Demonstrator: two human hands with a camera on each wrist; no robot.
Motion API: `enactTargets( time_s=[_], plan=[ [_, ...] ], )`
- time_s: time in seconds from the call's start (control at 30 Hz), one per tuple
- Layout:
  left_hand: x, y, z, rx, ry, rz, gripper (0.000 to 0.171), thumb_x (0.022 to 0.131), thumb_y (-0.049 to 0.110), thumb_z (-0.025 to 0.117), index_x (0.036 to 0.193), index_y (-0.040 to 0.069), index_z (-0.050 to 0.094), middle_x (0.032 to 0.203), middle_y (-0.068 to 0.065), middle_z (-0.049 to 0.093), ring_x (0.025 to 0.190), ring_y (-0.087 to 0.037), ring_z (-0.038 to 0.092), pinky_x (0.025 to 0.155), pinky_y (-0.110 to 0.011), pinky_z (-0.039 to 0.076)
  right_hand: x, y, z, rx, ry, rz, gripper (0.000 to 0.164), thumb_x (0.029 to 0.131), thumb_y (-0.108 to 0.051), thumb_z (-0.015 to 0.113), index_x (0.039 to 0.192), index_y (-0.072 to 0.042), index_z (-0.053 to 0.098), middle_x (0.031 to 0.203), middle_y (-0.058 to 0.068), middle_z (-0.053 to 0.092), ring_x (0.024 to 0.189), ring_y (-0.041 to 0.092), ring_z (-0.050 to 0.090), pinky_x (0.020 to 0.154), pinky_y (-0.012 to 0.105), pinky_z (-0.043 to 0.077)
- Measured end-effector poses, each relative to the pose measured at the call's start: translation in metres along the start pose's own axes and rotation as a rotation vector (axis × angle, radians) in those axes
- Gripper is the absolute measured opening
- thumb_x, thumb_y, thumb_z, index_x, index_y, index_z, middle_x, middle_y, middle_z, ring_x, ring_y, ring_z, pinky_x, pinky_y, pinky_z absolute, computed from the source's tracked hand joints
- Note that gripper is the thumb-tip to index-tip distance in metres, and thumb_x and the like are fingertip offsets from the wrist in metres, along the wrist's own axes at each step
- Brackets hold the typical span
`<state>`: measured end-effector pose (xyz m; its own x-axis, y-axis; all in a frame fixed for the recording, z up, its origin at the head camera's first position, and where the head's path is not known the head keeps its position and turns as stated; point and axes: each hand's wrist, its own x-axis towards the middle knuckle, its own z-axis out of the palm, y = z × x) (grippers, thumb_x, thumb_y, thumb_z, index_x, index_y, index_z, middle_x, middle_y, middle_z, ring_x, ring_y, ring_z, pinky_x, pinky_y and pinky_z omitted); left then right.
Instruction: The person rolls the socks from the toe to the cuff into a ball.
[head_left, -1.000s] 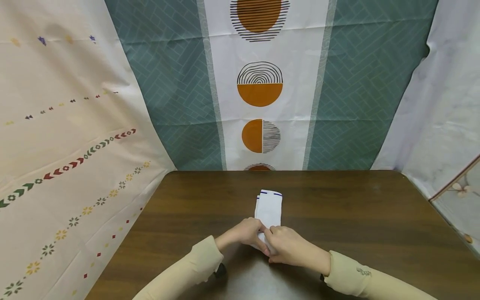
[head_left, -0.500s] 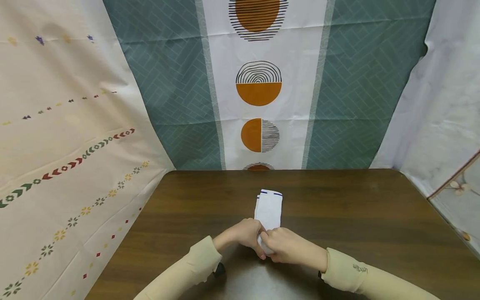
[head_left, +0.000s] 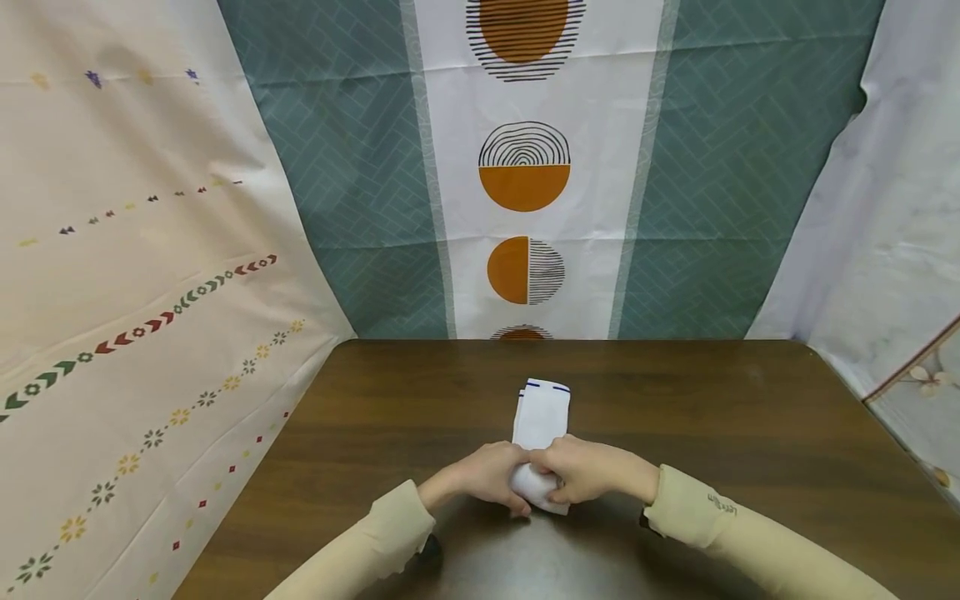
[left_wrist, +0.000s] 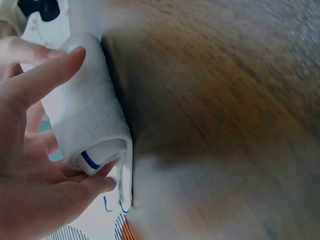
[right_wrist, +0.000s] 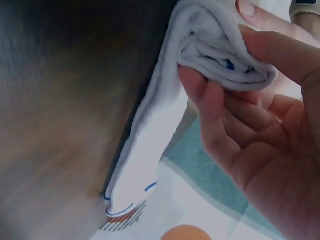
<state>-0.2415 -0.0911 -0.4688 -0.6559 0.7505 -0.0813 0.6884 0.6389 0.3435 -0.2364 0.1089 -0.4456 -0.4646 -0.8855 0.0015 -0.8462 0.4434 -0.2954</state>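
A white towel (head_left: 543, 412) with blue lines at its far end lies lengthwise on the table, its near part rolled up. My left hand (head_left: 489, 475) holds the left side of the roll, thumb on the near side and fingers around the far side. From the right, my right hand (head_left: 592, 472) grips the other end between thumb and curled fingers. In the left wrist view, a blue stripe shows inside the towel roll (left_wrist: 95, 107). The right wrist view shows the spiralled layers of the towel roll (right_wrist: 215, 55), with the flat part running away from it.
The brown wooden table (head_left: 675, 400) extends around the towel. A patterned green and white cloth (head_left: 360, 167) hangs behind it. A cream cloth (head_left: 150, 333) borders the left side, and a pale cloth (head_left: 885, 208) the right.
Both hands have moved slightly apart along the roll, and more of it shows between them. My right hand has shifted a little farther away. The flat far end of the towel stays in place.
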Motion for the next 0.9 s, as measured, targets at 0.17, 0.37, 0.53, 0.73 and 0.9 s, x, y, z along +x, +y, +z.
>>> enactTargets(
  time_s=[0.17,0.37,0.53,0.73,0.9],
  plan=[
    [0.004,0.003,0.000,0.033,0.022,-0.006,0.042,0.068,0.037,0.086,0.099,0.018,0.065,0.082,0.010,0.063,0.074,-0.001,0.050,0.065,-0.016,0.040,0.003,0.005,-0.009,0.073,-0.121,0.031,0.022,0.083,-0.009,0.071,0.087,-0.014,0.050,0.062,-0.014,0.042,0.055,-0.002,0.036,0.052,0.013,0.033],
    [0.008,0.001,0.002,-0.062,0.050,-0.012,0.040,0.071,0.031,0.084,0.101,0.014,0.063,0.082,0.007,0.064,0.068,0.000,0.049,0.061,-0.013,0.039,0.007,0.016,-0.015,0.163,-0.185,0.078,0.022,0.085,-0.005,0.069,0.090,-0.014,0.050,0.069,-0.010,0.045,0.063,0.001,0.041,0.060,0.016,0.038],
    [0.011,-0.002,0.006,-0.203,0.054,-0.022,0.050,0.073,0.025,0.083,0.114,0.010,0.061,0.093,0.002,0.064,0.078,-0.003,0.051,0.068,-0.015,0.042,0.005,0.031,-0.014,0.274,-0.163,0.138,0.022,0.085,-0.012,0.071,0.085,-0.011,0.049,0.073,-0.007,0.041,0.067,0.003,0.038,0.064,0.018,0.035],
    [0.008,-0.001,0.012,-0.233,0.017,-0.105,0.059,0.075,0.029,0.082,0.123,0.012,0.053,0.114,-0.006,0.052,0.102,-0.014,0.041,0.081,-0.023,0.036,0.005,0.037,-0.012,0.408,-0.119,0.190,0.023,0.079,-0.013,0.076,0.079,-0.006,0.054,0.066,-0.009,0.043,0.061,0.002,0.040,0.057,0.017,0.035],
    [0.006,0.004,0.013,-0.225,0.037,-0.176,0.061,0.075,0.032,0.081,0.125,0.016,0.051,0.132,-0.015,0.037,0.119,-0.029,0.033,0.089,-0.035,0.038,0.008,0.038,-0.013,0.520,-0.121,0.249,0.020,0.080,-0.008,0.075,0.077,-0.002,0.056,0.064,-0.007,0.047,0.059,0.004,0.046,0.055,0.018,0.040]
  ],
)
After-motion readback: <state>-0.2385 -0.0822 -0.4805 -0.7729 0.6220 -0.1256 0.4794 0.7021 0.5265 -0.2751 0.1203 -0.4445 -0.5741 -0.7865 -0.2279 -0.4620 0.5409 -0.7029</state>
